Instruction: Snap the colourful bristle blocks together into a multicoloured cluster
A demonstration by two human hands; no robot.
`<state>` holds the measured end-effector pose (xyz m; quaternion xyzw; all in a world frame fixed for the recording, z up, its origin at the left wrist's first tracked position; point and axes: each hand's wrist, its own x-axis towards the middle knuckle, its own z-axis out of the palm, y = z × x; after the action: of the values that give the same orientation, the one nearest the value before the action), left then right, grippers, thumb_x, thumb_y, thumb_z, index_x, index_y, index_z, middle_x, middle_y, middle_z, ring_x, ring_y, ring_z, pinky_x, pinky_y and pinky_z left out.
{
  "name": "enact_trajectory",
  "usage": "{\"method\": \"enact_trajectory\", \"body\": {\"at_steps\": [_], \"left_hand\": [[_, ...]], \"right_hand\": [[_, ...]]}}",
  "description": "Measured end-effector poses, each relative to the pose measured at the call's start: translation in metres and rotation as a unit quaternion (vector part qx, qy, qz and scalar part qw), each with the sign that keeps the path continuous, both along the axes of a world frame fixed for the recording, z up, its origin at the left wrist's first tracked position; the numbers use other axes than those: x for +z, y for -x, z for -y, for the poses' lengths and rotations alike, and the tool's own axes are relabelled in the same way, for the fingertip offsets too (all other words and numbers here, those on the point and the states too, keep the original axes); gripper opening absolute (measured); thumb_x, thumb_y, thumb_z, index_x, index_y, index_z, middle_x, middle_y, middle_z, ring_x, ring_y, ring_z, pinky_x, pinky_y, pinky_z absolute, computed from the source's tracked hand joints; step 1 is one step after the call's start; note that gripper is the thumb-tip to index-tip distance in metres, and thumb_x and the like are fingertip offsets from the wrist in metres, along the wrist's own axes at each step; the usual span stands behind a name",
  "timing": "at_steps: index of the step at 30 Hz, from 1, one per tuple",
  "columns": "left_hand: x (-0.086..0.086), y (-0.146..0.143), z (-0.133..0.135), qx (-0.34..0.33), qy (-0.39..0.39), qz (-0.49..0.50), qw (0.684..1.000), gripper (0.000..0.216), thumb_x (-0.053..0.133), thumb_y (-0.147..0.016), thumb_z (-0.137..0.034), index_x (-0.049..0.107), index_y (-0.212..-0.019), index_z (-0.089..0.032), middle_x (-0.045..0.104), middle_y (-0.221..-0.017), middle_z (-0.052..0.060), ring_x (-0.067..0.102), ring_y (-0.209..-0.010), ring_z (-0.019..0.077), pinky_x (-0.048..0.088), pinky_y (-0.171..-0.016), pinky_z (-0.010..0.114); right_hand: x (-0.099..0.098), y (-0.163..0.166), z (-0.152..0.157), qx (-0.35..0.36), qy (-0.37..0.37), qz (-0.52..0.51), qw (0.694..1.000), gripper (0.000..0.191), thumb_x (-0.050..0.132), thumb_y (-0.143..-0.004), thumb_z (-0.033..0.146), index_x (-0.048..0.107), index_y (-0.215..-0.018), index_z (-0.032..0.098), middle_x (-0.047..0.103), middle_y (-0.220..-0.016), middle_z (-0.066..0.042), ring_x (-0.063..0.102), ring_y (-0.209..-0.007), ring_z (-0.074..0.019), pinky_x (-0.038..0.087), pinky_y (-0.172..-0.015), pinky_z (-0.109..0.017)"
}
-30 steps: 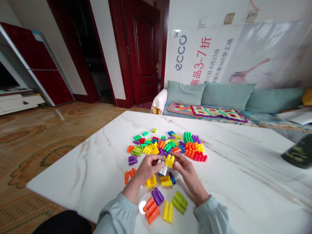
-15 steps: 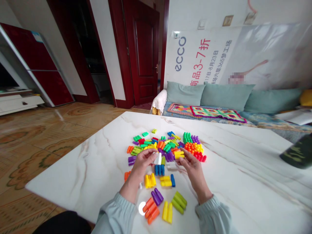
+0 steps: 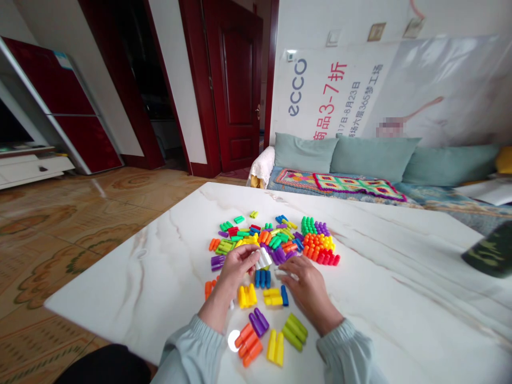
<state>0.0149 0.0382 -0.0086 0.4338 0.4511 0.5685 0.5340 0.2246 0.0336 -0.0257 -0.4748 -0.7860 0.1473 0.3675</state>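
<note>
My left hand (image 3: 237, 266) pinches a white ridged plastic building block (image 3: 263, 258) between thumb and fingers, above the table. My right hand (image 3: 304, 282) is lowered to the tabletop, its fingers curled over another white block (image 3: 285, 272) that they partly hide. Just below the left hand's block lies a blue block (image 3: 263, 278). Nearer me are a yellow block (image 3: 247, 296), a yellow piece beside a blue one (image 3: 284, 295), a purple block (image 3: 258, 322), an orange block (image 3: 248, 345), a yellow block (image 3: 274, 348) and a green block (image 3: 295, 332).
A loose pile of mixed coloured blocks (image 3: 276, 239) lies beyond my hands on the white marbled table (image 3: 384, 298). To its right stand blocks grouped by colour (image 3: 319, 246). A camouflage-patterned object (image 3: 490, 249) is at the right edge. Behind the table is a sofa with cushions (image 3: 372, 157).
My right hand has moved down and left to the white block on the table; the yellow block at its fingertips is no longer visible there. The left hand's white block is tilted more.
</note>
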Motion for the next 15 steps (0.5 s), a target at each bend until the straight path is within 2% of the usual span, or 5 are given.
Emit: {"method": "enact_trajectory", "body": {"at_steps": [4,9,12,15], "left_hand": [[-0.009,-0.001,-0.002,-0.036,-0.032,-0.079,0.996,0.040,0.077,-0.070,-0.046,0.072,-0.093,-0.014,0.065,-0.069,0.002,0.052,-0.052,0.0095,0.040,-0.048,0.020],[-0.015,-0.002,-0.002,-0.075,-0.036,-0.138,0.987,0.037,0.071,-0.077,-0.044,0.072,-0.100,-0.014,0.063,-0.071,0.002,0.053,-0.055,0.0111,0.042,-0.049,0.021],[-0.010,-0.003,0.002,-0.127,-0.038,-0.117,0.984,0.042,0.072,-0.078,-0.040,0.069,-0.111,-0.015,0.063,-0.076,0.002,0.055,-0.060,0.0109,0.042,-0.054,0.021],[-0.004,-0.005,0.006,-0.209,-0.041,-0.103,0.972,0.050,0.076,-0.075,-0.038,0.066,-0.120,-0.016,0.064,-0.080,0.002,0.059,-0.067,0.0127,0.045,-0.064,0.023]], "right_hand": [[0.000,0.004,0.001,-0.033,0.065,-0.158,0.985,0.022,0.063,-0.085,0.037,0.072,-0.095,0.019,0.071,-0.087,-0.007,0.061,-0.080,-0.0220,0.048,-0.073,-0.034],[-0.003,0.008,-0.002,-0.007,0.175,-0.360,0.916,0.038,0.068,-0.079,0.053,0.066,-0.092,0.017,0.065,-0.075,-0.003,0.057,-0.065,-0.0156,0.047,-0.059,-0.028],[0.001,0.009,-0.002,-0.001,0.209,-0.418,0.884,0.043,0.073,-0.073,0.056,0.064,-0.090,0.017,0.060,-0.067,0.001,0.051,-0.056,-0.0113,0.043,-0.052,-0.024],[0.008,0.013,0.002,0.040,0.225,-0.421,0.878,0.039,0.074,-0.074,0.052,0.065,-0.089,0.018,0.061,-0.072,0.000,0.052,-0.059,-0.0110,0.044,-0.055,-0.024]]}}
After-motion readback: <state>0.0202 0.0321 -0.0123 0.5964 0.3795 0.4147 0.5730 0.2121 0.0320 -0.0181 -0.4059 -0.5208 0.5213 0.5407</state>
